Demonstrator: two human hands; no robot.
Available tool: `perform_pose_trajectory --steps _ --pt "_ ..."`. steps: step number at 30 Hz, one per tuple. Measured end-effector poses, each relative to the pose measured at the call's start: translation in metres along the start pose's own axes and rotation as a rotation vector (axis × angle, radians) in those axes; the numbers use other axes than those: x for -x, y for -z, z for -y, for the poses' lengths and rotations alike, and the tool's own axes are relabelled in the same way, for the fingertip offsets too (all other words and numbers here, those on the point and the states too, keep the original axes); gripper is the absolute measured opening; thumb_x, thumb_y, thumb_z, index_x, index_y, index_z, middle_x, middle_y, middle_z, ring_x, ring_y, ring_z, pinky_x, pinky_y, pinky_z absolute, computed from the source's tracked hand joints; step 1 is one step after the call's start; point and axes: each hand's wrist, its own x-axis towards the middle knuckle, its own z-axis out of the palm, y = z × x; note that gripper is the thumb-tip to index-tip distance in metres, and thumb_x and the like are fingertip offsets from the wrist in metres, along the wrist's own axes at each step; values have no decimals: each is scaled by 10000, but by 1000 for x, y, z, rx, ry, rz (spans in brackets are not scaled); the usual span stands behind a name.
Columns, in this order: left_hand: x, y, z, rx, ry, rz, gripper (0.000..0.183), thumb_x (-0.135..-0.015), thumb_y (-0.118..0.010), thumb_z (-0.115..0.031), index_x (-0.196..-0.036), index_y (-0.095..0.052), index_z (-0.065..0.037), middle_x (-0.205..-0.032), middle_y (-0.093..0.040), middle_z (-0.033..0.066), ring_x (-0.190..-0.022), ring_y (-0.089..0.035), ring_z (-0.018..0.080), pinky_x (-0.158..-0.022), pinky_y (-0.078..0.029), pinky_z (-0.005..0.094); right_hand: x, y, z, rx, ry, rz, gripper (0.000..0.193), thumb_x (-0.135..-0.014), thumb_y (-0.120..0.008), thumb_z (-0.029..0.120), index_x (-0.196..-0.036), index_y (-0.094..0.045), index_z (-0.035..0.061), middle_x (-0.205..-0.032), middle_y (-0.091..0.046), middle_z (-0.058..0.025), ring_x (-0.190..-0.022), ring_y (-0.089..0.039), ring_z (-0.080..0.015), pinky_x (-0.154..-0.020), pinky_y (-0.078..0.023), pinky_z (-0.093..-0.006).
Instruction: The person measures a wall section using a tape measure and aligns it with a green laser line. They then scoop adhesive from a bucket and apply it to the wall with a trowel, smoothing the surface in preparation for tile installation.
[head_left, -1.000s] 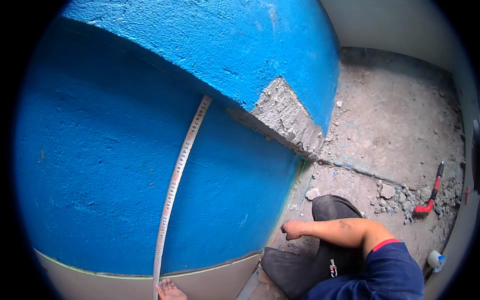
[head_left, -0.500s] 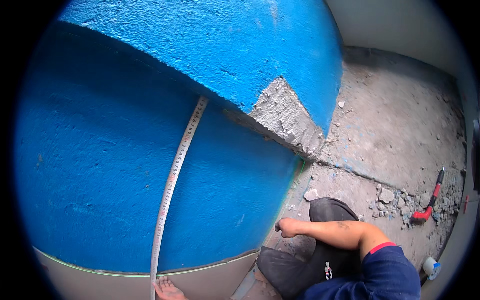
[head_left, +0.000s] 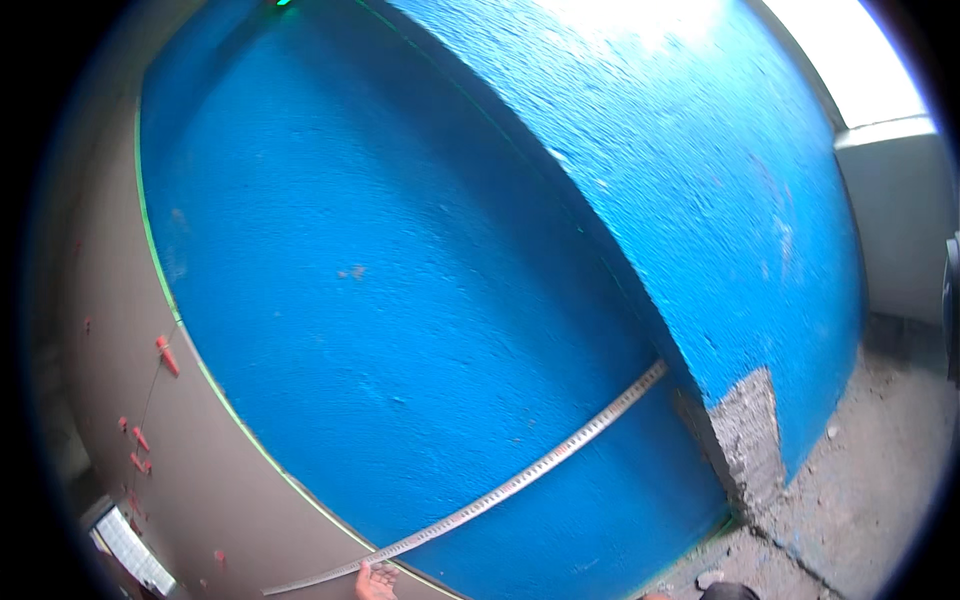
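A pale tape measure blade (head_left: 520, 480) runs across the dark blue wall (head_left: 350, 280). Its upper end meets the inner corner beside the brighter blue projecting face (head_left: 690, 220), and its lower end passes over the wall's bottom border. At that border my left hand (head_left: 377, 583) sits against the blade's edge, palm showing, fingers stretched out and the thumb side touching the tape. The tape's case does not show. Of my right hand (head_left: 655, 597) only a sliver of skin appears at the lower edge; its fingers are hidden.
A thin green line (head_left: 225, 400) follows the border between blue wall and grey-brown surface (head_left: 250, 510), which carries several red plastic pieces (head_left: 167, 356). Bare rough concrete (head_left: 748, 430) marks the projecting corner. Rubble and a stone chip (head_left: 710, 578) lie on the floor by my dark-clothed knee (head_left: 730, 592).
My view has swung up and left, bringing in more wall and the red pieces. The hammer and most of my right arm have left the picture. My left hand stays at the tape.
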Motion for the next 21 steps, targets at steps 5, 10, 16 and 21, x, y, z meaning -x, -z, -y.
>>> perform_pose_trajectory --steps 5,10,16,21 --pt "13 -9 -15 2 38 -37 268 -956 -513 -343 -977 -624 -100 -840 -648 55 -788 -602 199 -713 -433 308 5 4 0 285 239 16 294 -845 -639 322 -918 -723 50 -783 -718 -124 -691 -693 -235 -709 -534 -381" --pt "-5 32 -8 -39 -8 -12 398 -973 -470 -352 -1159 -531 -5 -1071 -613 184 -971 -602 316 -848 -442 406 -27 -8 -25 232 203 -12 309 -821 -620 342 -919 -729 69 -905 -691 -212 -839 -663 -331 -749 -502 -435" --pt "-1 -24 2 39 -28 -14 322 -940 -521 -344 -962 -595 -31 -837 -675 131 -759 -659 285 -702 -443 360 -63 -13 -93 428 504 -13 171 -705 -659 115 -854 -607 50 -934 -630 -166 -853 -586 -347 -754 -480 -461" --pt "20 -10 -18 -11 -66 -10 320 -964 -486 -318 -983 -610 -23 -836 -675 124 -769 -665 266 -708 -438 338 -2 5 13 180 37 99 407 -892 -555 336 -1094 -663 -1 -1021 -689 -178 -878 -678 -271 -783 -514 -423"
